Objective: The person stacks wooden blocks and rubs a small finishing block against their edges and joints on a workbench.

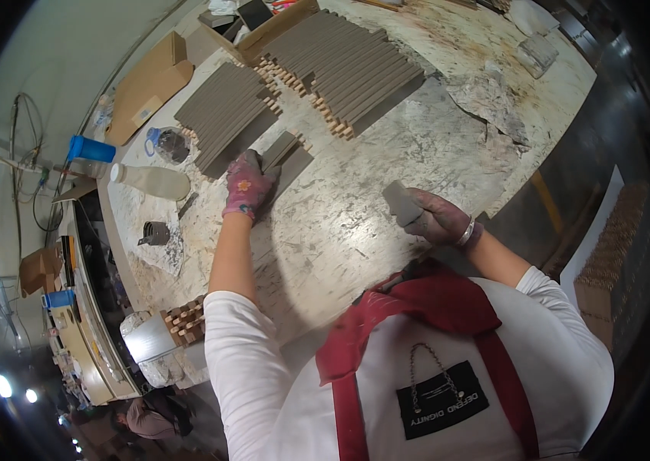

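Observation:
My left hand (pixel 246 187), in a pink glove with a flower print, is closed at the near end of a grey-brown strip (pixel 285 150) lying on the table. Some of its fingers are hidden behind the hand. Just beyond, a stack of similar strips (pixel 225 107) shows pale wooden ends. A larger stack (pixel 348 65) lies farther right, with pale ends facing the first. Above the table's near right part, my right hand (pixel 438 217) grips a thin flat grey piece (pixel 400 201) between thumb and fingers. The right hand looks dark and stained, with a light band at the wrist.
A whitish plastic bottle (pixel 154 181), a clear jar (pixel 168 144) and a small dark metal part (pixel 155 233) stand at the left. An open carton (pixel 286 27) sits at the far edge. Torn paper (pixel 490 104) lies right. Wooden pieces (pixel 184 321) are piled near my left arm.

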Motion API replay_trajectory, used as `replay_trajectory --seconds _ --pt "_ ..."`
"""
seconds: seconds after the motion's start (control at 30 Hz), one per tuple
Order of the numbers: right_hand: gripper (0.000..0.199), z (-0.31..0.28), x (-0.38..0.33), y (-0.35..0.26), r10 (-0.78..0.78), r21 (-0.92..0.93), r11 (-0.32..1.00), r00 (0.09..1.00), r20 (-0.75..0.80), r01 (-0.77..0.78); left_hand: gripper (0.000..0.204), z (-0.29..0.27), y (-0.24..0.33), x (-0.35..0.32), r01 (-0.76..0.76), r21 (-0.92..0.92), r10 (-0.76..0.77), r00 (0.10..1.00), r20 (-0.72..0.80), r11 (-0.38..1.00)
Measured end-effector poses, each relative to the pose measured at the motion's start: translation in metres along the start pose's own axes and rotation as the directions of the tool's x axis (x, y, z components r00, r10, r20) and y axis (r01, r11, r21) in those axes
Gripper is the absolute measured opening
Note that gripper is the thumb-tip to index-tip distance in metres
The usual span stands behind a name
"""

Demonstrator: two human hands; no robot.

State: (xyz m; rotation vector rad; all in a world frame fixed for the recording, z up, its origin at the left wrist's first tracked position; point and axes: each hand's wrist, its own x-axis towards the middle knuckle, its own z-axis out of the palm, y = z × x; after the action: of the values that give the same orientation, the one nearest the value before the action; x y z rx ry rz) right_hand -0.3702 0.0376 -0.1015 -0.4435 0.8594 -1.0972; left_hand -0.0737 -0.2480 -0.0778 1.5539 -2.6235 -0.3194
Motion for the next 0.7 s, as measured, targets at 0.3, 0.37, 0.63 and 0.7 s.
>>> replay_trajectory --seconds 0.3,0.37,0.63,0.7 --pt "0.038 0.005 0.000 -0.001 -0.123 -0.130 0.984 0.992 0.018 0.124 0.102 -0.008 0.039 -0.049 0.064 -0.060 -0.061 0.997 0.054 0.996" --pt "0.039 0.000 0.007 0.007 0.043 0.150 0.988 0.998 0.034 -0.048 0.101 0.010 0.027 -0.062 0.101 -0.078 -0.098 0.994 0.049 0.992" --pt "0.051 0.007 0.014 -0.007 -0.095 -0.053 0.995 0.968 -0.234 0.085 0.086 0.014 0.113 -0.124 0.027 -0.071 -0.030 0.999 -0.046 0.997" --pt "0.055 0.022 0.022 -0.027 -0.131 -0.275 0.957 0.985 -0.114 0.095 0.088 0.025 0.129 -0.142 0.008 -0.093 -0.014 0.998 -0.066 0.996"
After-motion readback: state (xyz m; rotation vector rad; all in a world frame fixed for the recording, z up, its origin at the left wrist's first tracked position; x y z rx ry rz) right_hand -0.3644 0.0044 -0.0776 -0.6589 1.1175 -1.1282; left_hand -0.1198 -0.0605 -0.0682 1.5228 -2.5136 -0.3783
